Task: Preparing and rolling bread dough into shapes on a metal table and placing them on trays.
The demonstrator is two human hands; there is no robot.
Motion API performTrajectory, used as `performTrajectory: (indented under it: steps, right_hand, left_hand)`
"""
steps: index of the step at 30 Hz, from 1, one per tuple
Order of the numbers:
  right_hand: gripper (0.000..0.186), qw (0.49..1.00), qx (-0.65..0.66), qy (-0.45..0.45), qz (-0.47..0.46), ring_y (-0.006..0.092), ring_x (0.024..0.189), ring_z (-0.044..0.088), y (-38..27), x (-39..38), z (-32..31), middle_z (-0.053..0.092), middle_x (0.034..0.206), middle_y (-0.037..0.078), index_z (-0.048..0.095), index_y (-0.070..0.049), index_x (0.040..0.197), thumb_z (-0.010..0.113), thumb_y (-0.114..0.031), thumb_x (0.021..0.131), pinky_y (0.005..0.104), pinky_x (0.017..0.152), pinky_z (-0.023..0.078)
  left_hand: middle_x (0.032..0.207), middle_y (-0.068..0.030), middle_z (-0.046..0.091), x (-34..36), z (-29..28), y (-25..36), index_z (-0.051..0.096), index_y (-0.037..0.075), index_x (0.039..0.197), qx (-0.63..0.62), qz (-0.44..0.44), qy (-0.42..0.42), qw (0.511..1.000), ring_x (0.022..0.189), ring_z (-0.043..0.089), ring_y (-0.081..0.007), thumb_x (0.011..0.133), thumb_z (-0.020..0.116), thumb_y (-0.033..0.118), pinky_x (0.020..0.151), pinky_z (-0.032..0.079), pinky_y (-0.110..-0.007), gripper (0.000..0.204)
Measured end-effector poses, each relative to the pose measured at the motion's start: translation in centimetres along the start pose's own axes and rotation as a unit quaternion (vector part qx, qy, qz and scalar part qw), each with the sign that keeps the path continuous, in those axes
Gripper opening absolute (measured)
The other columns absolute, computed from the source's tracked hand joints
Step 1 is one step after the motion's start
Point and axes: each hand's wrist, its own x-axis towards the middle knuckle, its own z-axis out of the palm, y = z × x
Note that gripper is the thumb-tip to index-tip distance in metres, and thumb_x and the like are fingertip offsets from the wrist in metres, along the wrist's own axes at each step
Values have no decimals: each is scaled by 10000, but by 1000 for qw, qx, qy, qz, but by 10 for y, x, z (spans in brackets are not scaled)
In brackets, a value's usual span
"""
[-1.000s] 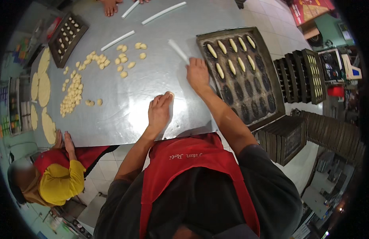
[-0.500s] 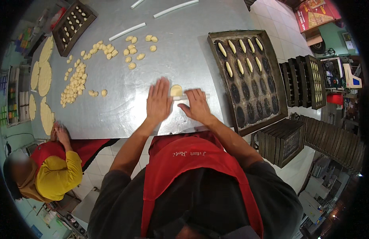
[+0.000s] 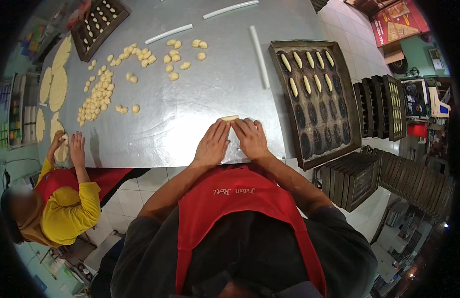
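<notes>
A small rolled-up piece of dough [image 3: 231, 118] lies on the metal table in front of me. My left hand [image 3: 213, 143] has its fingertips on the left end of the roll. At the right end, the fingertips of my right hand [image 3: 251, 141] press on it, and both hands are close together with fingers bent down to the dough. A white rolling rod [image 3: 260, 57] rests untouched on the table, beyond my right hand and beside the large baking tray [image 3: 313, 164]. Short dough sticks [image 3: 309, 58] fill the tray's far two rows of hollows; the nearer hollows are bare.
Dough balls [image 3: 98, 97] are heaped on the left, with more [image 3: 174, 57] farther back. Two white rods [image 3: 169, 34] [image 3: 230, 10] lie behind. A co-worker in yellow sleeves [image 3: 73, 213] handles dough at the left edge, near flat dough sheets [image 3: 58, 89]. Stacked trays [image 3: 351, 181] stand right.
The white rod has left my hands and now lies near the tray. The flat dough piece is now a roll, with both hands closer together on it. The co-worker's hands have moved apart.
</notes>
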Motion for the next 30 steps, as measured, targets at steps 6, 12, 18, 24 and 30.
performTrajectory:
  steps: [6,12,18,24,30]
  right_hand:
    - [334,962,156,-60,214,386,1207,626,12,100,50,736,1232,201,759,-30,1165,721,-181,869,582,1084,435]
    - [915,957,41,-235,164,549,1650,210,-58,21,16,238,1772,355,323,67,1696,638,-505,1056,672,1334,164]
    - [733,987,39,-49,146,505,1457,454,-4,126,44,470,1583,312,491,36,1564,764,-334,994,602,1235,345]
    - [597,945,284,-81,143,418,1282,559,-14,76,18,609,1354,236,596,-4,1421,838,-219,919,510,1066,483]
    - [231,963,166,-85,196,360,1096,700,30,31,-13,772,1108,77,816,-71,1120,843,-95,892,451,1003,563]
  left_hand:
    - [1233,-226,666,23,-30,-22,668,-24,1230,-180,-103,12,978,1155,641,-433,972,716,112,1008,532,-514,295]
    - [1129,-212,688,12,-77,-161,703,10,1144,-96,-224,161,956,1099,655,-427,952,714,91,976,530,-525,209]
    - [1194,-216,710,80,-109,-315,758,44,1236,128,-258,256,923,1165,642,-433,952,752,212,1044,512,-511,331]
    - [1046,-153,734,110,-113,-324,745,33,1203,151,-359,90,917,1048,690,-351,986,787,241,962,552,-464,304]
    - [1011,-55,704,53,-66,-236,688,12,1172,-264,-271,203,903,910,649,-126,1051,766,134,827,558,-295,189]
